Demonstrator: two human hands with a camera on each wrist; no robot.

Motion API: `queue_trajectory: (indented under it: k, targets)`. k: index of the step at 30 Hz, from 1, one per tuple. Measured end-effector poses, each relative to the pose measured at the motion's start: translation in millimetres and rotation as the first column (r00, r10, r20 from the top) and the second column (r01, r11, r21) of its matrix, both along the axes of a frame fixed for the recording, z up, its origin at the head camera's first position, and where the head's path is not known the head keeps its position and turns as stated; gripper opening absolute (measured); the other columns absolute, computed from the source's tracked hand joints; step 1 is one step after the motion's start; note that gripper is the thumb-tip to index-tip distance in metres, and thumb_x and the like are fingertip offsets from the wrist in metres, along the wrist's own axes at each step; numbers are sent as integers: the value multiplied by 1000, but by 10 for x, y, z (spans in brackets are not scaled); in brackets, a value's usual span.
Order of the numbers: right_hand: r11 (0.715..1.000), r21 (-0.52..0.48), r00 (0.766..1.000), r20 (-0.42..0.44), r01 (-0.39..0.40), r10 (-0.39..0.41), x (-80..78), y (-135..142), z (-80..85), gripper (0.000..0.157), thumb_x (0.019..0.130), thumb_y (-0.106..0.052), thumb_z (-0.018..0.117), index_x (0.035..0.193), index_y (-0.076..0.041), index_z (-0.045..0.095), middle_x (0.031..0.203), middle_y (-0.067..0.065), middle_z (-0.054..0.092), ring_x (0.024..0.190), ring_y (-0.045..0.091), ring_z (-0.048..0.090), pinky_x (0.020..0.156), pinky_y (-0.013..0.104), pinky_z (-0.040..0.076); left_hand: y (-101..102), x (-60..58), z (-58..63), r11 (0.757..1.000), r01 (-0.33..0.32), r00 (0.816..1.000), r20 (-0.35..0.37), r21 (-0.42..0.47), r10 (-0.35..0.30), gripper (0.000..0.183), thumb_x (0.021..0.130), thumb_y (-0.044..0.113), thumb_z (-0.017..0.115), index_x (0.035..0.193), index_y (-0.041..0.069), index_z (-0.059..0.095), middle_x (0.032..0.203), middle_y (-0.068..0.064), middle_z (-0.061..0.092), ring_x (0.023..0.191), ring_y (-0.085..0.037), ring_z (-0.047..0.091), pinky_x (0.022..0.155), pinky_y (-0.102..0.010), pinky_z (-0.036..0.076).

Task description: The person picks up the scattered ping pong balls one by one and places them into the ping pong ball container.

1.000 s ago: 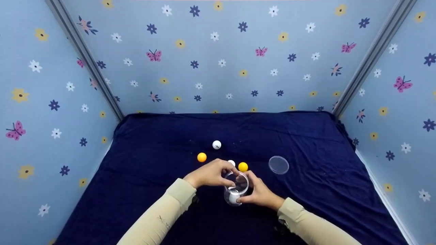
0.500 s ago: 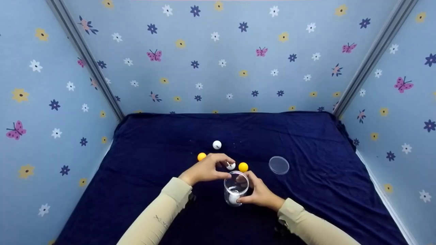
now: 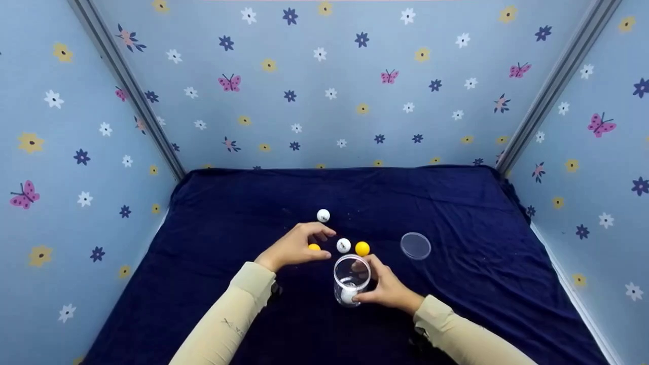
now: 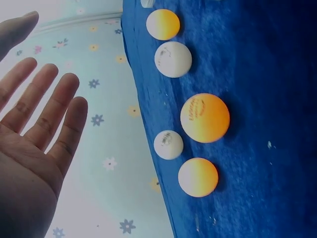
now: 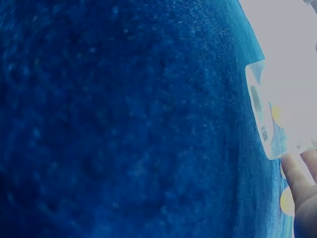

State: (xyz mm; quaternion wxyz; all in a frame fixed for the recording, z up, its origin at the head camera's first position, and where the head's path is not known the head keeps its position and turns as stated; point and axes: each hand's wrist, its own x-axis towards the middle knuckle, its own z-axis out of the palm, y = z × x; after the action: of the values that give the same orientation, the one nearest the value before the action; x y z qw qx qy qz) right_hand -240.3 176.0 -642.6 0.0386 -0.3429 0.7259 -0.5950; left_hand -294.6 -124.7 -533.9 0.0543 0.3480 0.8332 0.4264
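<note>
My right hand point(image 3: 390, 290) grips a clear plastic jar point(image 3: 338, 283) by its side; the jar stands upright and uncapped with a white ball point(image 3: 349, 295) at the bottom. To its left my left hand point(image 3: 294, 247) hovers over the balls, fingers extended and thumb apart, holding nothing; its palm is bare in the left wrist view. An orange ball point(image 3: 314, 247) shows between its thumb and fingers. In the left wrist view, three orange balls, the largest being the nearest orange ball point(image 4: 205, 118), lie with two white balls. The right wrist view catches only fingers point(image 5: 296, 181) at the pale jar point(image 5: 260, 111).
Just beyond the jar lie a printed white ball point(image 3: 344, 246) and an orange ball point(image 3: 362, 248). Another white ball point(image 3: 323, 215) rests farther back. A clear round lid point(image 3: 416, 246) lies at right on the dark blue cloth point(image 3: 243, 203). Flowered walls point(image 3: 324, 81) enclose the table.
My left hand has withdrawn from the jar's mouth, leftward and away from me, uncovering the near white ball and now covering the left orange ball's spot. The right hand and jar stay put.
</note>
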Motion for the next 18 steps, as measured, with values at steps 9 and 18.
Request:
queue_trajectory:
  k: [9,18]
  targets:
    - [1000,4,1000,8,11,-11,2,0,-9,76,75,-5,99,132,12,53,129,37,66,119,51,70,108,42,60,-108,-35,-121,999,-43,999,-8,-26,42,48,86,13,90,131,5,75,127,-14,77,110,-37,74,95,-59,61]
    - [1000,1,1000,12,15,-15,3,-1,-2,76,74,-4,100,131,13,52,130,36,66,121,53,68,109,50,58,-203,-80,-233,995,-81,997,-20,-65,80,48,86,10,90,130,2,74,129,-19,76,111,-42,73,100,-62,59]
